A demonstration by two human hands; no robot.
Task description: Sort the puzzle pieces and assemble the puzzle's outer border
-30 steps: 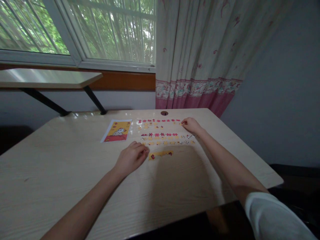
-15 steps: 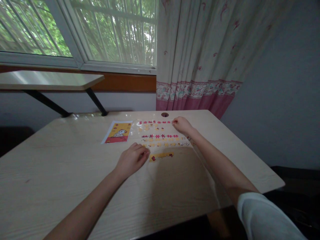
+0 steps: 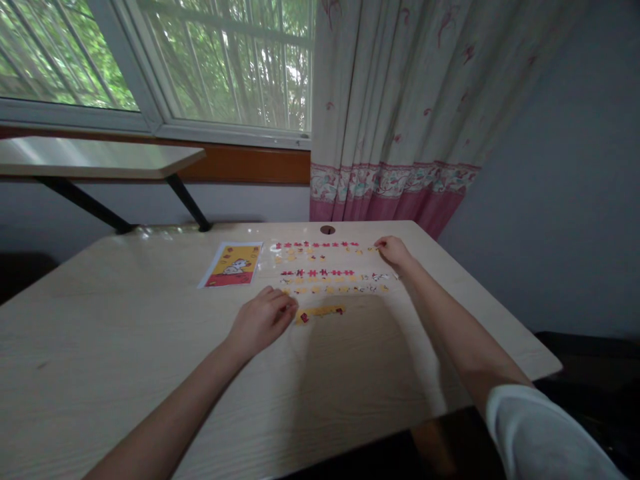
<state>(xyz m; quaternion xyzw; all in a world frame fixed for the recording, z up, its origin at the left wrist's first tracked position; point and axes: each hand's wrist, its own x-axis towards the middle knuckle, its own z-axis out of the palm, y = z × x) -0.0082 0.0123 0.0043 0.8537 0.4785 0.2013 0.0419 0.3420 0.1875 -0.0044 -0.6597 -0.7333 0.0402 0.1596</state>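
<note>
Rows of small jigsaw puzzle pieces lie on the table, with red pieces at the back and yellow ones nearer. My right hand is at the right end of the back rows, fingertips pinched down on a small yellowish puzzle piece that they partly cover. My left hand rests with curled fingers just left of a joined yellow strip of pieces. Whatever its fingertips hold, if anything, is hidden. A picture card with a white cartoon animal on yellow and red lies further left.
The pale wooden table has a round cable hole near its back edge. A raised shelf stands at the back left on dark supports. Behind are a window and a curtain.
My right hand has moved right along the back row, uncovering more red and yellow pieces. My left hand has stayed beside the yellow strip. The view has shifted slightly.
</note>
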